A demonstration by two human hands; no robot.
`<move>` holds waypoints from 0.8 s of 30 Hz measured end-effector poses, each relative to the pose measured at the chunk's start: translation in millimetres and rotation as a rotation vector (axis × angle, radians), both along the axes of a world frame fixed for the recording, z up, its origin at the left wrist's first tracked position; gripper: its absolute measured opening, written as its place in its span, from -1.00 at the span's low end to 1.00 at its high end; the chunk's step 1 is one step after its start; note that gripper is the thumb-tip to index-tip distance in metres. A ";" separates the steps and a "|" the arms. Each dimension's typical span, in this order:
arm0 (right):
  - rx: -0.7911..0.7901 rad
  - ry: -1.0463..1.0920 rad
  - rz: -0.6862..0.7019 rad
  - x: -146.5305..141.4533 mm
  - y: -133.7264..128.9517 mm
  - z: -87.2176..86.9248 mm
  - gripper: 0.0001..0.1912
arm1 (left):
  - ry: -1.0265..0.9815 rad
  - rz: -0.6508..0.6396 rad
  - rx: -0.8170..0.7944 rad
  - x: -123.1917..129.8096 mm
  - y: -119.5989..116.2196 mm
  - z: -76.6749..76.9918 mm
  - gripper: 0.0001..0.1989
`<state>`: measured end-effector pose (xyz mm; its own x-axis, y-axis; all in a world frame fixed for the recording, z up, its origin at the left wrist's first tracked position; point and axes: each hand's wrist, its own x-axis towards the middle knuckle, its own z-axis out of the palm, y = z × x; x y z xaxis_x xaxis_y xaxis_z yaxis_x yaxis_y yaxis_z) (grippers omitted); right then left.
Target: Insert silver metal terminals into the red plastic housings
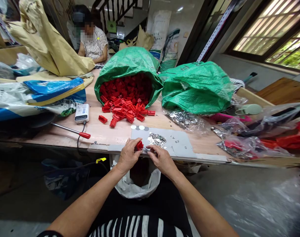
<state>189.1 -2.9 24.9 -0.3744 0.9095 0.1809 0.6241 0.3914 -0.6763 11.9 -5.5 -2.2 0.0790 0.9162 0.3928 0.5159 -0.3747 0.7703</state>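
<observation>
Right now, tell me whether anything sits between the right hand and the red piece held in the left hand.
Nothing visible does. The left hand pinches the red piece at the table edge, and the right hand is right beside it, its fingertips almost touching.

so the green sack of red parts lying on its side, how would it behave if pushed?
The green sack looks thin and floppy, so it would likely crumple, not slide. Its mouth is open toward the red parts already spilled on the table; more would probably tumble out. Packed full, it is likely heavy.

No print was legible: the white sack at the back and the small white device bore unreadable marks.
</observation>
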 end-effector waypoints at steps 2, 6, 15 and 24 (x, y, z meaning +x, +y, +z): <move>0.002 -0.018 0.018 0.4 1.3 -0.3 -0.79 | 0.040 -0.013 0.003 0.1 1.9 -1.6 -0.45; 0.010 -0.044 0.038 1.0 3.0 -0.5 -0.79 | 0.100 -0.018 0.012 -0.3 2.1 -3.2 -0.41; 0.027 -0.079 0.079 2.7 3.8 0.5 -0.80 | 0.067 -0.022 0.010 -0.9 1.1 -2.4 -0.42; 0.006 -0.031 0.079 3.6 5.4 1.1 -0.80 | 0.032 -0.020 -0.007 -1.0 -0.7 -1.6 -0.43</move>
